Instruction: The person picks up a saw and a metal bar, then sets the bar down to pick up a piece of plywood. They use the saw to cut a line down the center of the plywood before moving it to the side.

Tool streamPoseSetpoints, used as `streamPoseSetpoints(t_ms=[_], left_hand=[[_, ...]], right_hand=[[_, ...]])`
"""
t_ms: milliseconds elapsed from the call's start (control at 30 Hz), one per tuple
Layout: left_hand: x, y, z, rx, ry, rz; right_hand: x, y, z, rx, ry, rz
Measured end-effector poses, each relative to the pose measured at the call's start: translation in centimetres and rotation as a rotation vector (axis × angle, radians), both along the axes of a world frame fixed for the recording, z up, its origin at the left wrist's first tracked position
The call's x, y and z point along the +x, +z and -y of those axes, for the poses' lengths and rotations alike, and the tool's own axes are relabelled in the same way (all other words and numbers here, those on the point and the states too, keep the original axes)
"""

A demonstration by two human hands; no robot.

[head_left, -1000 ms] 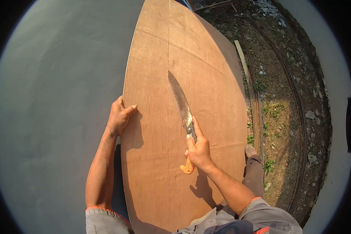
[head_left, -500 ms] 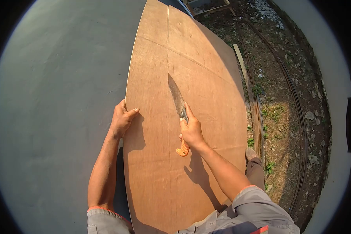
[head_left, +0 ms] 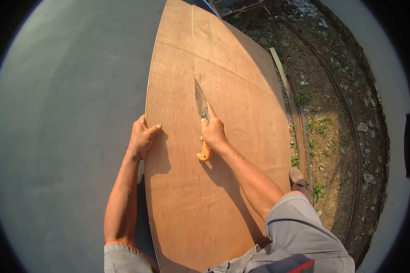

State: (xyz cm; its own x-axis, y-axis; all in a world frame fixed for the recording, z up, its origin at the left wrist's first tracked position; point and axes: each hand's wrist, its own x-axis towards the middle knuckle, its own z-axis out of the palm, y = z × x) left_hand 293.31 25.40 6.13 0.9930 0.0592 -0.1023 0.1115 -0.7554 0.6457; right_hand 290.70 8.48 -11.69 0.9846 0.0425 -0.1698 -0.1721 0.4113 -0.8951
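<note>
- An outdoor work yard, probably a building site, lit by direct sun with hard shadows.
- Past the right edge of the plywood sheet (head_left: 241,136): bare earth (head_left: 328,200) with weeds (head_left: 321,125), dry grass and stones (head_left: 362,127).
- Building stock on that ground: long thin rods (head_left: 339,88) and 1 pale timber strip (head_left: 279,66).
- Beyond the sheet's far edge, part of a wooden frame (head_left: 246,9).
- Past its left edge, a smooth grey surface (head_left: 77,113).

A hand could pass over the board (head_left: 246,132) between the left hand (head_left: 144,136) and the saw (head_left: 205,150), or right of the saw. The right forearm (head_left: 250,175) crosses the nearer part. Beyond the right edge, a foot (head_left: 296,174), a wood strip (head_left: 278,66) and rods (head_left: 300,136) stand in the way.
</note>
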Motion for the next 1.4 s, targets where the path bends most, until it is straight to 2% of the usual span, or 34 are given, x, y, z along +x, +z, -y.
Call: streamPoseSetpoints(t_ms=[33, 100, 200, 367, 433, 567, 633, 767, 867, 900, 967, 1033, 1100, 1167, 1267, 1300, 1367, 1400], left_hand=[[0.1, -0.1, 0.0, -0.009, 0.009, 0.004], [-0.3, 0.5, 0.4, -0.055, 0.046, -0.072], [-0.5, 1.1, 1.2, -0.051, 0.061, -0.111], [0.2, -0.1, 0.1, -0.047, -0.011, 0.001], [-0.1, -0.4, -0.2, -0.015, 0.006, 0.011], [-0.6, 1.2, 1.5, -0.059, 0.061, -0.081], [-0.6, 1.2, 1.6, -0.03, 0.055, -0.094], [0.1, 0.2, 0.5, -0.034, 0.011, -0.015], [-0.1, 0.6, 1.1, -0.032, 0.041, -0.043], [-0.4, 1.0, 1.1, -0.043, 0.055, -0.096], [-0.6, 0.7, 0.8, -0.062, 0.051, -0.083], [-0.5, 0.7, 0.7, -0.077, 0.028, -0.06], [-0.4, 0.6, 1.1, -0.066, 0.014, -0.042], [-0.2, 0.4, 1.0, -0.054, 0.007, -0.035], [-0.3, 0.7, 0.8, -0.065, 0.034, -0.046], [-0.2, 0.7, 0.8, -0.077, 0.038, -0.067], [-0.7, 0.8, 1.1, -0.065, 0.062, -0.091], [-0.5, 1.0, 1.1, -0.051, 0.058, -0.087]], right_hand=[[0.3, -0.1, -0.2, -0.042, 0.01, 0.0], [-8.8, -3.0, 0.1, -0.094, -0.034, 0.104], [-14.5, -1.7, 3.1, 0.102, -0.054, -0.021], [1.1, 0.1, 0.9, -0.016, 0.039, -0.014], [-1.3, -0.3, 0.8, -0.004, 0.023, 0.001], [-14.3, -1.5, 2.8, 0.023, -0.058, 0.041], [-14.9, -1.3, 3.9, 0.121, -0.003, -0.036], [-0.7, -0.2, 0.9, 0.005, 0.051, -0.018], [-2.7, -0.1, -0.2, 0.032, -0.001, 0.011], [-6.7, -2.1, -0.8, -0.04, -0.051, 0.083], [-14.8, -1.2, 1.7, 0.103, -0.05, -0.01], [-13.9, -1.3, 1.6, 0.096, -0.044, 0.007], [-9.1, -0.6, 0.8, 0.051, -0.009, -0.001], [-0.3, -0.1, -0.5, 0.057, 0.021, -0.044], [-2.6, 0.3, 0.2, 0.056, 0.049, -0.068], [-6.9, -1.3, 0.0, -0.011, 0.017, 0.0], [-14.7, -1.7, 2.4, 0.09, 0.01, -0.026], [-14.3, -1.5, 2.3, 0.087, 0.012, -0.018]])
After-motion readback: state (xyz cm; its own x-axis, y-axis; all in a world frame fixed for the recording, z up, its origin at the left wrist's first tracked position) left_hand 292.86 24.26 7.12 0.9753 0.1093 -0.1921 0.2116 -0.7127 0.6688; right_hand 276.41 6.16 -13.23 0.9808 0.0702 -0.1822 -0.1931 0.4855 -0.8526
